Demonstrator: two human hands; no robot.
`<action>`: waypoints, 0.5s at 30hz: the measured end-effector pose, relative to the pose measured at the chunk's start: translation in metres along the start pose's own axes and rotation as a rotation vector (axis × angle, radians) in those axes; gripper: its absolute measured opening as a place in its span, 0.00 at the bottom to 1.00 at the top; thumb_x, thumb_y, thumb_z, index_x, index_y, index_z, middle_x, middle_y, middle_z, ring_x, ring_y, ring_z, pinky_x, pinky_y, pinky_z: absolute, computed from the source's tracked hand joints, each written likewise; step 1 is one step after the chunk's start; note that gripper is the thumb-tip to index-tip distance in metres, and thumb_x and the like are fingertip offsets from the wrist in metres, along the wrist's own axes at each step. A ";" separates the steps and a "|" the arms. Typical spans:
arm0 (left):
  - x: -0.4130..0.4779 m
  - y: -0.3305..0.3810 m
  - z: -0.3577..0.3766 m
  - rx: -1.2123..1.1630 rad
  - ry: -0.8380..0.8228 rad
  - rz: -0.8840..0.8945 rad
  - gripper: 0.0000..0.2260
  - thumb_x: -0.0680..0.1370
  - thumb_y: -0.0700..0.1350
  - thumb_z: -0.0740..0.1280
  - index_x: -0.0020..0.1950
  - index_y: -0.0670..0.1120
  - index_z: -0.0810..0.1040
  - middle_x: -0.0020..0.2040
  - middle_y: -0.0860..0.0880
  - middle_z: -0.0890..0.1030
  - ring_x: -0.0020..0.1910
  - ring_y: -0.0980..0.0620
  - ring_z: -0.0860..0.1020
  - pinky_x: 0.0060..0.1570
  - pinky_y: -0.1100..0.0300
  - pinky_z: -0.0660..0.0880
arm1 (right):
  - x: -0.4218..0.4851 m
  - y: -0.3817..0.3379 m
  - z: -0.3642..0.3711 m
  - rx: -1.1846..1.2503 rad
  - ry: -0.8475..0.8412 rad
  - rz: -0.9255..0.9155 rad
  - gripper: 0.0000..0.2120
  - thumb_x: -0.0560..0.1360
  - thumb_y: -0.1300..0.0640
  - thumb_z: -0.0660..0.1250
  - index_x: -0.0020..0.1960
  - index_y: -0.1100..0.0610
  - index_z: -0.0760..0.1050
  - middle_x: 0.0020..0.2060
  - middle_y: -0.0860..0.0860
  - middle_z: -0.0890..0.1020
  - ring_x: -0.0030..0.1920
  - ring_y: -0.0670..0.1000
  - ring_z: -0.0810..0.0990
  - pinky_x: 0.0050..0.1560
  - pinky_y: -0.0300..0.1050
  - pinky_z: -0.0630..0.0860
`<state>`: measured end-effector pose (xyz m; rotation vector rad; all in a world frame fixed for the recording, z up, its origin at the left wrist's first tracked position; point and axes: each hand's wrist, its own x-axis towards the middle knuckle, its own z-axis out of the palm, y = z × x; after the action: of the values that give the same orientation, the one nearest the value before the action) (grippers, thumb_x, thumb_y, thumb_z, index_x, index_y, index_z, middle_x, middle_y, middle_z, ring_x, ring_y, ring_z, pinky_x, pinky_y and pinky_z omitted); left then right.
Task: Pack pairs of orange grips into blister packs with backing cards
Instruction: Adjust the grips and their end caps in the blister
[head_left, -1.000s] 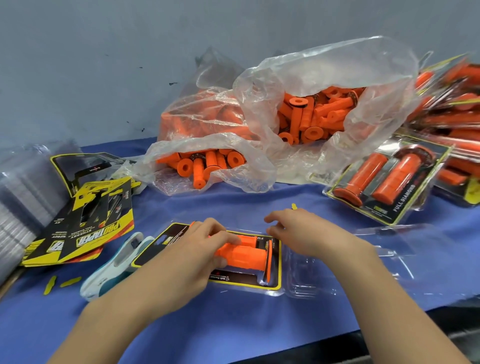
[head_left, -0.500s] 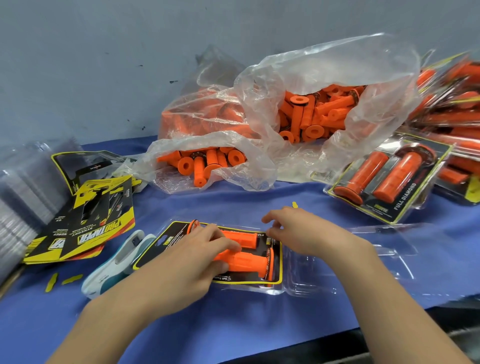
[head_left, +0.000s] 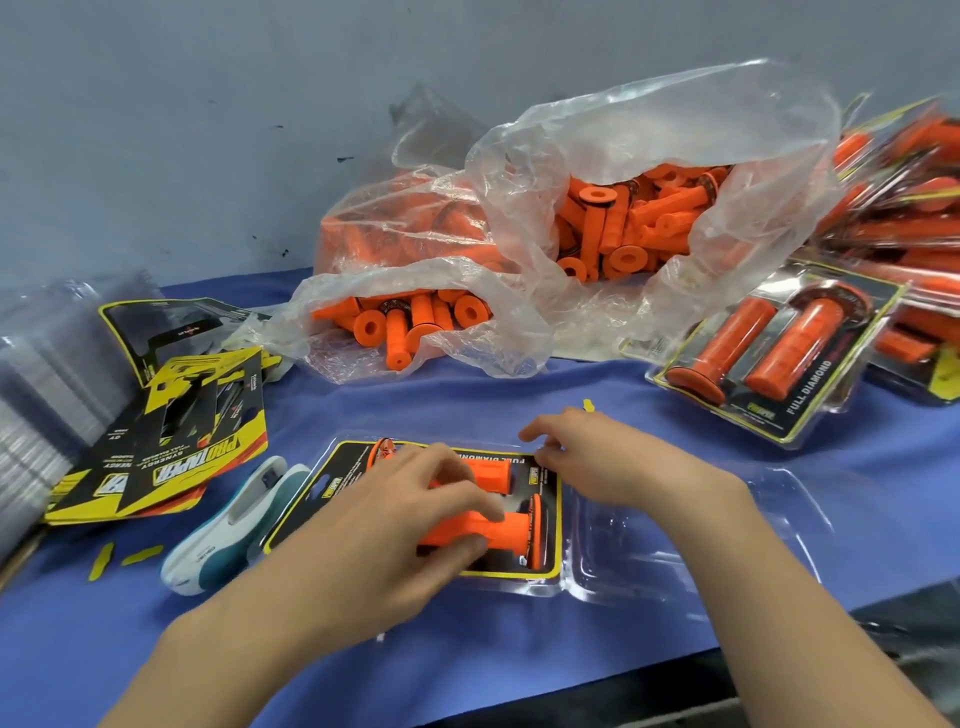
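Near tube (head_left: 498, 530): likely light, rubbery, non-slip; lies on card (head_left: 332, 483) in blister (head_left: 649, 545), beside far tube (head_left: 491, 475); left grip (head_left: 395, 525) pinches its barrel; mid-barrel hold suits; right grip (head_left: 597, 462) touches card edge, hold unclear.

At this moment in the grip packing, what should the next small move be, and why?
Probably press the near grip down into its seat. The left hand grips it over the backing card, beside the far grip already lying there; the right hand rests at the card's far edge. The clear lid lies open to the right, so closing comes after.
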<state>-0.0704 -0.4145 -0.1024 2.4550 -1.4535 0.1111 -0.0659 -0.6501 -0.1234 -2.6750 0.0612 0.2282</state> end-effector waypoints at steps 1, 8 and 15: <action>0.000 0.007 0.002 0.036 0.013 0.040 0.09 0.78 0.59 0.63 0.58 0.62 0.76 0.55 0.61 0.71 0.54 0.61 0.70 0.55 0.64 0.67 | 0.001 0.000 0.000 0.000 0.001 0.001 0.18 0.84 0.55 0.55 0.73 0.48 0.67 0.68 0.53 0.70 0.66 0.55 0.71 0.65 0.47 0.67; -0.005 0.029 0.019 0.176 0.113 0.225 0.12 0.76 0.58 0.68 0.58 0.58 0.77 0.51 0.54 0.75 0.45 0.53 0.73 0.47 0.58 0.70 | 0.000 0.002 -0.002 0.030 0.030 -0.012 0.19 0.84 0.58 0.55 0.73 0.47 0.67 0.68 0.53 0.69 0.65 0.55 0.71 0.60 0.46 0.69; -0.005 0.033 0.048 0.281 0.253 0.227 0.11 0.72 0.43 0.73 0.53 0.55 0.83 0.42 0.51 0.77 0.37 0.50 0.73 0.39 0.57 0.72 | -0.002 -0.001 -0.006 0.100 0.049 -0.029 0.20 0.83 0.62 0.55 0.72 0.47 0.69 0.66 0.53 0.71 0.59 0.52 0.74 0.61 0.48 0.71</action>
<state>-0.1051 -0.4386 -0.1425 2.3597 -1.6884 0.6902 -0.0673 -0.6521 -0.1173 -2.5802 0.0483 0.1468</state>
